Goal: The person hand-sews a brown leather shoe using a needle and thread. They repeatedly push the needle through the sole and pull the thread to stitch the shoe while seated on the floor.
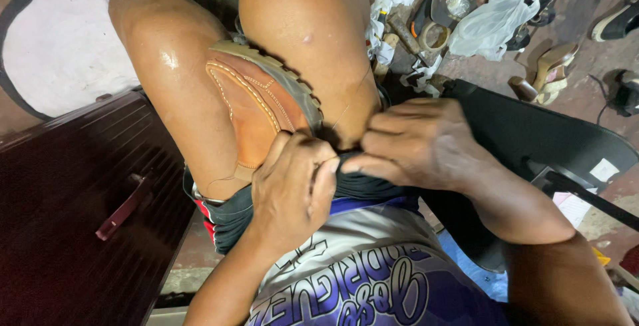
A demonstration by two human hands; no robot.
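Observation:
A tan leather shoe with light stitching and a thick lugged sole is clamped between my knees, sole facing right. My left hand rests against the shoe's heel end, fingers curled and pinched together. My right hand meets it from the right, fingertips pinched at the same spot near the heel. A thin thread runs up from where the fingers meet. What the fingertips grip is too small to see clearly.
A dark wooden cabinet with a handle stands at left. A black bag lies at right. Tools, a tape roll, white plastic bags and loose shoes litter the floor beyond my knees.

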